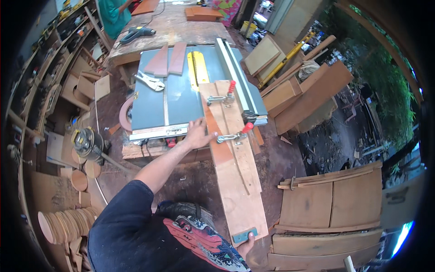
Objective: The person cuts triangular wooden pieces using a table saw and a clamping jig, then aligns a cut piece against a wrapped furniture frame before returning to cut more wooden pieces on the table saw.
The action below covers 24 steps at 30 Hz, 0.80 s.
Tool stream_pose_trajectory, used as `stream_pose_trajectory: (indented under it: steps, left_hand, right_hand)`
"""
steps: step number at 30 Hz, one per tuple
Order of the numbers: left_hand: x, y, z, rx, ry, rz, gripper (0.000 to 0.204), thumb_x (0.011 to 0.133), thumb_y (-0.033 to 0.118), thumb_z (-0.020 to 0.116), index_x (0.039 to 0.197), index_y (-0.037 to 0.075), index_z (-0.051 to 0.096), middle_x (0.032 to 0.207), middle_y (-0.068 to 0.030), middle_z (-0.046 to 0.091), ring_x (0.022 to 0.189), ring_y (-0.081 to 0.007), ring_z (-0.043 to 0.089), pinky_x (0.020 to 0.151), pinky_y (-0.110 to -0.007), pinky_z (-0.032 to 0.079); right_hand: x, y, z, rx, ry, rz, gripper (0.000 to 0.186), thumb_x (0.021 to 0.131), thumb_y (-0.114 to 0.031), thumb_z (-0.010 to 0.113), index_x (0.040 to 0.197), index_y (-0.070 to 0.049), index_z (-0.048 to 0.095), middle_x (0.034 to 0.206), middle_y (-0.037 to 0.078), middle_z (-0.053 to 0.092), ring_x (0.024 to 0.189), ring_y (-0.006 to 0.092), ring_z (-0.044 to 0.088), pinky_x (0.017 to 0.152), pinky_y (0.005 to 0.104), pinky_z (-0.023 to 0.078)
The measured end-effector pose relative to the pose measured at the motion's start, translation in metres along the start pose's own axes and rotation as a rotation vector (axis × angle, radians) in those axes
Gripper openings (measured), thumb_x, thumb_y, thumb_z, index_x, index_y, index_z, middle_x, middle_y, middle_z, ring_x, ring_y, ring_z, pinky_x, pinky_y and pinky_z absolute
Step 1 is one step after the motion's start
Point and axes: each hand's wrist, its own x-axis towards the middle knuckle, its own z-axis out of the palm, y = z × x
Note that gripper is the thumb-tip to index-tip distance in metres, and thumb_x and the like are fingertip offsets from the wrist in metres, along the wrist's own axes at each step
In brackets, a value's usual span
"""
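A long plywood jig (242,199) lies over the near edge of a table saw (181,109) and reaches back toward me. Two toggle clamps with red handles, a far clamp (222,97) and a near clamp (235,134), are mounted on it. Under them lies a reddish-brown board (220,152) along the jig's left side. My left hand (198,134) is open at the saw's front edge, its thumb reaching the board's left edge by the near clamp. My right hand (247,246) grips the jig's near end beside a green block (244,235); its fingers are mostly hidden below.
The saw's yellow insert (197,68) is just beyond the jig, with the rip fence (235,75) to its right. Locking pliers (150,81) and cut wood pieces (176,59) lie on the saw top. A heat gun (138,34) rests behind. A shop vacuum (88,143) stands left; wooden panels (333,199) lean right.
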Motion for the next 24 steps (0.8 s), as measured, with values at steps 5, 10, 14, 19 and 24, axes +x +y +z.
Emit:
stream_pose_trajectory:
  steps: [5, 10, 14, 19, 24]
  left_hand:
    - [-0.064, 0.001, 0.026, -0.675, 0.235, -0.012, 0.071, 0.095, 0.035, 0.067, 0.147, -0.006, 0.042, 0.145, -0.0229, 0.053, 0.132, -0.0347, 0.049, 0.112, -0.043, 0.041]
    - [-0.104, -0.142, 0.107, -1.660, 0.377, -0.935, 0.068, 0.098, 0.047, 0.054, 0.153, 0.010, 0.040, 0.151, -0.0105, 0.048, 0.138, -0.0277, 0.044, 0.107, -0.047, 0.041]
    - [-0.072, -0.194, 0.106, -1.971, 0.471, -0.876, 0.095, 0.094, 0.068, 0.043, 0.163, 0.013, 0.009, 0.164, -0.0164, 0.030, 0.151, -0.0346, 0.024, 0.121, -0.053, 0.019]
    - [-0.039, -0.211, 0.107, -2.186, 0.566, -0.920, 0.108, 0.086, 0.081, 0.044, 0.157, 0.002, 0.019, 0.164, -0.0185, 0.024, 0.152, -0.0314, 0.024, 0.124, -0.050, 0.011]
    - [-0.033, -0.219, 0.110, -2.236, 0.552, -0.951, 0.095, 0.083, 0.084, 0.045, 0.133, 0.003, 0.044, 0.161, -0.0184, 0.028, 0.146, -0.0249, 0.033, 0.124, -0.044, 0.009]
  right_hand:
    - [-0.021, -0.006, -0.009, -0.125, 0.139, -0.181, 0.073, 0.084, -0.043, 0.067, 0.142, -0.004, 0.047, 0.130, 0.013, 0.059, 0.122, 0.0303, 0.057, 0.103, 0.0453, 0.047]
    - [-0.036, -0.011, 0.016, -0.102, 0.093, -0.188, 0.080, 0.083, -0.045, 0.068, 0.148, -0.005, 0.041, 0.135, 0.014, 0.056, 0.127, 0.0315, 0.054, 0.105, 0.0469, 0.046]
    - [-0.028, -0.006, 0.000, -0.084, 0.074, -0.248, 0.078, 0.084, -0.041, 0.068, 0.148, -0.005, 0.041, 0.137, 0.014, 0.055, 0.127, 0.0316, 0.054, 0.105, 0.0467, 0.047]
    - [-0.027, -0.006, -0.002, -0.017, 0.043, -0.225, 0.076, 0.083, -0.037, 0.069, 0.147, -0.005, 0.042, 0.135, 0.014, 0.056, 0.125, 0.0326, 0.056, 0.104, 0.0479, 0.049]
    - [-0.029, -0.002, -0.003, -0.015, 0.036, -0.240, 0.078, 0.083, -0.038, 0.070, 0.149, -0.006, 0.042, 0.136, 0.014, 0.057, 0.124, 0.0321, 0.056, 0.104, 0.0473, 0.047]
